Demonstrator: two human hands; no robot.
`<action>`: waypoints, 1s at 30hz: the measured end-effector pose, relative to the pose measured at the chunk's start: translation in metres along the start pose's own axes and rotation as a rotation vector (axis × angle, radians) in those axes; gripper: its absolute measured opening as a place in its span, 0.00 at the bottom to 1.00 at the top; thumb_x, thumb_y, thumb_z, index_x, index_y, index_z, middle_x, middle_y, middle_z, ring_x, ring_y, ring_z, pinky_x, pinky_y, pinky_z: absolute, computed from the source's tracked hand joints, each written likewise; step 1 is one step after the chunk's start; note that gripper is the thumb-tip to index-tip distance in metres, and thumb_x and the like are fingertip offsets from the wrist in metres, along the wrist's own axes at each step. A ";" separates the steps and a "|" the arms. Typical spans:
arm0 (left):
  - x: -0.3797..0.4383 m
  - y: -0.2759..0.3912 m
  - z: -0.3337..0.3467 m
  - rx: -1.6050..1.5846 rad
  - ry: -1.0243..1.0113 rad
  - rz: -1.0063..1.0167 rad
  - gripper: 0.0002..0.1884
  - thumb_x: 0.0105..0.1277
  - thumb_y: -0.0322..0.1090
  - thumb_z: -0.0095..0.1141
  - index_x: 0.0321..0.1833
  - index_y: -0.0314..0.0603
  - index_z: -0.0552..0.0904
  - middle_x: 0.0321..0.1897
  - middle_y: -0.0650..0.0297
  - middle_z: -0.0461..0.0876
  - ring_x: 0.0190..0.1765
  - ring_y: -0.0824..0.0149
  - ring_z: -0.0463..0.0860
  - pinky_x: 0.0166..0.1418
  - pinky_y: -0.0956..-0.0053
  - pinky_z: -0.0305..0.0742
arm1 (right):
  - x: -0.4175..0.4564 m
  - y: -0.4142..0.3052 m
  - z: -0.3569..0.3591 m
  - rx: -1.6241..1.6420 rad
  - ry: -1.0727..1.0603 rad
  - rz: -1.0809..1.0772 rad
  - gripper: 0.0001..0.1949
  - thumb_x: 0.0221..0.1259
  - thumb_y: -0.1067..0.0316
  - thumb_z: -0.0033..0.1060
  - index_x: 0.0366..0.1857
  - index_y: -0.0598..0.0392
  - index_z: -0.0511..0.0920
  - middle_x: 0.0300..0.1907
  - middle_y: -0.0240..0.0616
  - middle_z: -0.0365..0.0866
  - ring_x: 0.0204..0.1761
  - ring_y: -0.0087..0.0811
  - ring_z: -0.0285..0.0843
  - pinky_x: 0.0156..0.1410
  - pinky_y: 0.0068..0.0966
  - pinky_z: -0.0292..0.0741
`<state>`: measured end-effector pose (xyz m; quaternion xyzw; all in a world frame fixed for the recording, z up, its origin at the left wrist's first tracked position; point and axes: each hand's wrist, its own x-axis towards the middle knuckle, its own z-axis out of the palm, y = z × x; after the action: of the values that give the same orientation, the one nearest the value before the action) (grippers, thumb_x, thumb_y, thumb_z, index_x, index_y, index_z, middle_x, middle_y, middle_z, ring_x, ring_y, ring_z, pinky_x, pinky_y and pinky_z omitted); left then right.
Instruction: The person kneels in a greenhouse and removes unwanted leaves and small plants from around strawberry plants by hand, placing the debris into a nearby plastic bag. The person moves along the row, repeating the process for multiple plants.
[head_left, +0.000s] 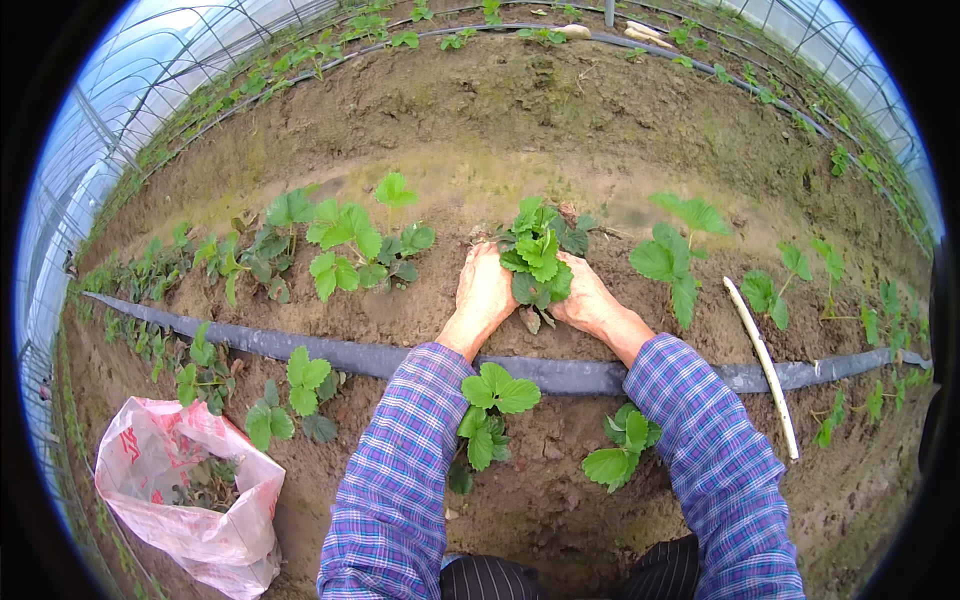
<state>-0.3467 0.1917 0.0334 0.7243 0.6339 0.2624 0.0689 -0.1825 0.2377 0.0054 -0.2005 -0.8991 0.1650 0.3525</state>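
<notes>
A strawberry plant grows from the soil bed in the middle of the view, its leaves bunched upright between my two hands. My left hand clasps it low down from the left. From the other side, my right hand closes around its base. Leaves hide most of the fingers on both hands. A few drooping, darker leaves hang below the green ones, between my wrists. Just on the near side of my hands, a flat black drip hose runs along the bed, passing beneath my forearms.
More strawberry plants stand left and right along the row, others nearer me. A pale stick lies across the hose. An open plastic bag with dry plant matter sits front left. Beyond a furrow rises another planted bed.
</notes>
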 end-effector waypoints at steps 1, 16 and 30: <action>0.001 0.007 -0.005 -0.040 -0.026 -0.029 0.21 0.57 0.47 0.60 0.51 0.45 0.83 0.47 0.52 0.83 0.52 0.48 0.81 0.58 0.57 0.74 | 0.002 0.003 0.000 0.001 0.003 0.011 0.14 0.50 0.69 0.63 0.43 0.54 0.79 0.43 0.44 0.82 0.46 0.48 0.78 0.51 0.38 0.76; 0.007 -0.012 0.008 -0.213 0.101 -0.055 0.16 0.55 0.40 0.60 0.44 0.41 0.83 0.38 0.51 0.85 0.44 0.48 0.83 0.47 0.59 0.78 | 0.014 -0.032 -0.017 0.060 -0.067 0.415 0.24 0.50 0.60 0.70 0.51 0.56 0.75 0.42 0.51 0.82 0.46 0.53 0.79 0.52 0.43 0.75; 0.016 -0.026 0.010 -0.390 0.294 -0.060 0.16 0.63 0.44 0.56 0.44 0.39 0.80 0.37 0.46 0.84 0.46 0.42 0.82 0.46 0.56 0.77 | 0.025 -0.025 -0.045 -0.371 -0.338 0.362 0.12 0.60 0.60 0.58 0.40 0.56 0.81 0.34 0.50 0.83 0.41 0.51 0.82 0.46 0.44 0.78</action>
<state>-0.3642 0.2141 0.0184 0.6320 0.5957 0.4803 0.1222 -0.1740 0.2347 0.0617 -0.3879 -0.9095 0.0889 0.1201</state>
